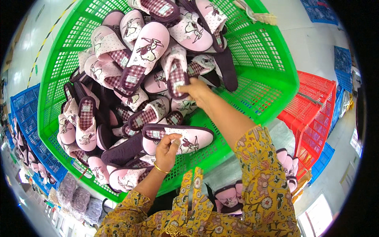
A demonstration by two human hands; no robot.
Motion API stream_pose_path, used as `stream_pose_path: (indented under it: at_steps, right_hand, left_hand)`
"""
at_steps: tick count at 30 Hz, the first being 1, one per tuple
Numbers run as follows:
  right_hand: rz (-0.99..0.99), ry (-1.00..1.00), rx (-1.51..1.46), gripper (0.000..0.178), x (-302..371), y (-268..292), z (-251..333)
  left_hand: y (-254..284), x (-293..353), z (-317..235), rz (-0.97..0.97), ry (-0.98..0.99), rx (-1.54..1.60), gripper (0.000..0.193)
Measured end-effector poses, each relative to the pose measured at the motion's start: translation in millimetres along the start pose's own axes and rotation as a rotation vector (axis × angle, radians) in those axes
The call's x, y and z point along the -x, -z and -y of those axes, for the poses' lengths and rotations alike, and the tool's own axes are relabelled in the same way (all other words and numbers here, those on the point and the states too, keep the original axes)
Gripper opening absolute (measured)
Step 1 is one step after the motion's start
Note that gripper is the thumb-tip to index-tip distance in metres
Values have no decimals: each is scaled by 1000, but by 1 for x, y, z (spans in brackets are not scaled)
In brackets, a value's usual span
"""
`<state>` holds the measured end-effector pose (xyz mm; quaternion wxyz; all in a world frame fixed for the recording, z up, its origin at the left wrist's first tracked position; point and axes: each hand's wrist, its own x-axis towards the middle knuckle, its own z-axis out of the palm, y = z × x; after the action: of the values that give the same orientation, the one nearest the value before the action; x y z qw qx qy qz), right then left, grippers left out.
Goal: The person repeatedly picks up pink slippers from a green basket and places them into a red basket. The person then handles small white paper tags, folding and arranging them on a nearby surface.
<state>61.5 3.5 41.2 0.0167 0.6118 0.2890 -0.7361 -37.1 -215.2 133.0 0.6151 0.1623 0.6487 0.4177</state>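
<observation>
Your left hand (167,153) held a pink slipper (199,138), your right hand (196,92) pinched another slipper (176,73), and both looked light, soft and best held by the heel.

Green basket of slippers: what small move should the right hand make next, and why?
Perhaps the right hand should lift the upper slipper slightly by its heel: its fingers appear to touch that heel, and other slippers crowd around it, while the left hand is at a lower slipper.
</observation>
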Motion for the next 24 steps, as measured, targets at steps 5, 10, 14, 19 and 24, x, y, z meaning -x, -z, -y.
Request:
stream_pose_path:
  at_steps: [5, 10, 14, 19, 24]
  right_hand:
    - [1, -74, -146, 37, 115, -8, -20]
    - [-41, 124, -313, 38, 172, -9, -44]
    - [-171, 410, -346, 44, 201, -20, -59]
    - [-279, 719, -401, 41, 262, -17, -77]
    - [-466, 922, -269, 48, 286, -27, -134]
  left_hand:
    - [11, 21, -21, 3, 9, -59, 15]
    - [23, 43, -42, 0, -51, -77, 15]
    - [34, 65, -74, 22, 80, 12, 13]
    - [22, 106, -128, 512, 303, 438, 25]
    - [-37, 177, -143, 706, 327, 542, 45]
